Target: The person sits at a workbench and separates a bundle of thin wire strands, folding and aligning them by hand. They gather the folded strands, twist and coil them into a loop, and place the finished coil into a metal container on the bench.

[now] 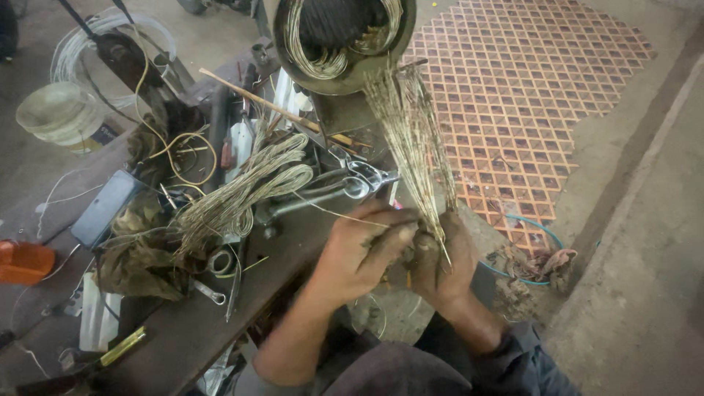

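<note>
A round metal motor housing stands at the top centre with coils of thin wire inside it. A bundle of wire strands hangs out of it and runs down to my hands. My right hand is closed around the lower end of the bundle. My left hand touches it from the left, fingers pinching the same strands. Both hands are dirty and pressed close together.
A cluttered dark workbench lies to the left, with a loose hank of wire, pliers, spanners, a wooden stick, rags and an orange object. A white bucket stands at the far left. Patterned tiles cover the floor at right.
</note>
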